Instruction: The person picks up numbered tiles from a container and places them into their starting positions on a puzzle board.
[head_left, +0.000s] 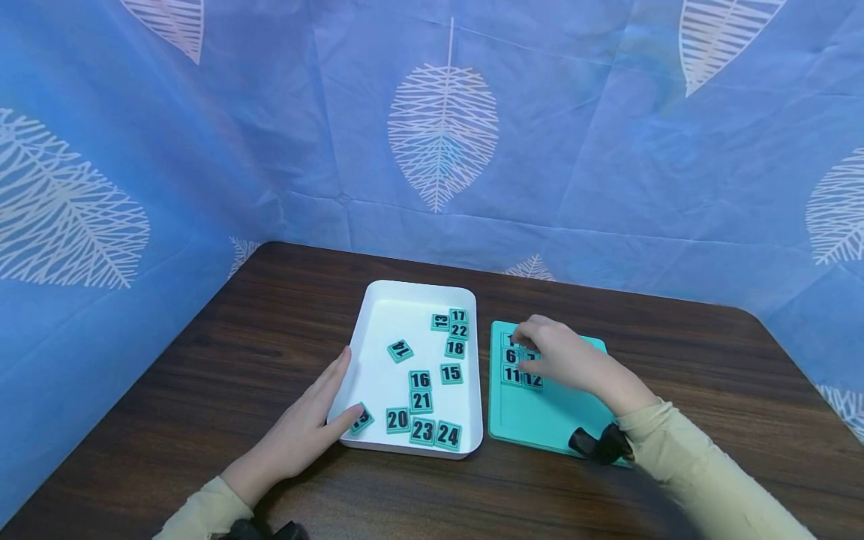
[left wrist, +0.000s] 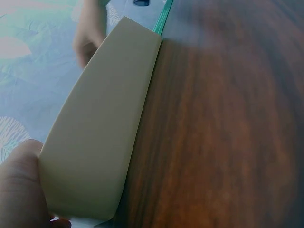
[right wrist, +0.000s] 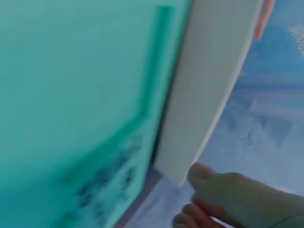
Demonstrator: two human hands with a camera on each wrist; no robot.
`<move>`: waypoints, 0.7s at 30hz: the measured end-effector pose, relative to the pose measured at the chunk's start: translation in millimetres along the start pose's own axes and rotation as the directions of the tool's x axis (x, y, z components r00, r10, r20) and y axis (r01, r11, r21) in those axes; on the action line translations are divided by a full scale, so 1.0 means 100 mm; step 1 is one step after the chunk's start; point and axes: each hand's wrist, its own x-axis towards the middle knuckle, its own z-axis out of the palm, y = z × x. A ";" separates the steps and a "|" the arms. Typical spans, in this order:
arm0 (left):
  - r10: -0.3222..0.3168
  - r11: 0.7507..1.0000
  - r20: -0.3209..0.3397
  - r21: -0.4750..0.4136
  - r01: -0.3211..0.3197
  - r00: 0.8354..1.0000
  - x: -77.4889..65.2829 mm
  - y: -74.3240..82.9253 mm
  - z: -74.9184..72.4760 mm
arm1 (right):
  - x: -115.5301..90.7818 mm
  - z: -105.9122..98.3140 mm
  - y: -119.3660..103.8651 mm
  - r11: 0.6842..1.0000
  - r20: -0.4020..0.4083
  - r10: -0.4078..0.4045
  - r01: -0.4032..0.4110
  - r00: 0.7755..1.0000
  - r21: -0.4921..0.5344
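In the head view, my left hand (head_left: 307, 424) grips the left wall of a white tray (head_left: 385, 300) near its front corner, the thumb reaching over the rim. Its thumb (left wrist: 21, 175) also shows at the rim in the left wrist view. A tile marked 19 (head_left: 363, 420) lies partly under that thumb. My right hand (head_left: 563, 356) hovers over the upper left of a teal board (head_left: 553, 416), thumb and forefinger apart, no tile visible between them. Number tiles including 6 (head_left: 511, 356), 11 (head_left: 512, 375) and 12 (head_left: 532, 380) sit in rows there; the hand hides part of the top rows.
Several loose number tiles lie in the tray, such as 15 (head_left: 451, 373), 20 (head_left: 397, 420) and 24 (head_left: 448, 435). Tray and board stand side by side on a dark wooden table (head_left: 304, 300). A blue leaf-patterned cloth (head_left: 574, 187) hangs behind.
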 end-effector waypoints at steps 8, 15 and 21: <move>-0.028 1.000 0.013 -0.010 0.028 1.000 -0.01 0.00 -0.01 | 0.55 -0.04 -0.24 0.997 -0.036 -0.059 0.060 0.998 0.048; -0.020 1.000 0.004 -0.003 0.020 1.000 -0.02 0.00 0.00 | 0.88 0.08 -0.30 0.986 -0.008 -0.090 0.090 0.996 0.143; -0.020 1.000 -0.001 0.002 0.020 1.000 -0.01 0.00 0.00 | 1.07 0.24 -0.25 0.989 0.060 -0.087 0.079 0.994 0.125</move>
